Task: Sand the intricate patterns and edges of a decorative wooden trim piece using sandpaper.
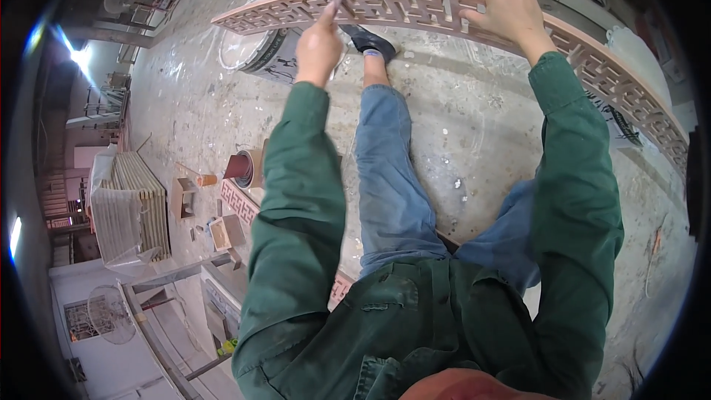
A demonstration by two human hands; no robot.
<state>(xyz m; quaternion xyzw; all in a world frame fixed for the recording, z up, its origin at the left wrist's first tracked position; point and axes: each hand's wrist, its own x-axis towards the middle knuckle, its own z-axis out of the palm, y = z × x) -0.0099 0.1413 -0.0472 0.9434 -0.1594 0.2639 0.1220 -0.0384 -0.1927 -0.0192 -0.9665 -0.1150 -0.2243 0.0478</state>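
The right hand (511, 11) grips the carved wooden panel (415, 7) at one o'clock while the left hand (320, 44) pinches a small tool (kind unclear) against the fretwork at twelve, work seemingly midway.

Both arms outstretched, left hand (318, 48) pinching, right hand (511, 15) clasped.

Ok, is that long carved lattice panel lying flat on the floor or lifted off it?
Lifted. The lattice panel sits above the concrete floor, resting across a bucket; the right hand grips its edge, and the left hand presses a small tool into it.
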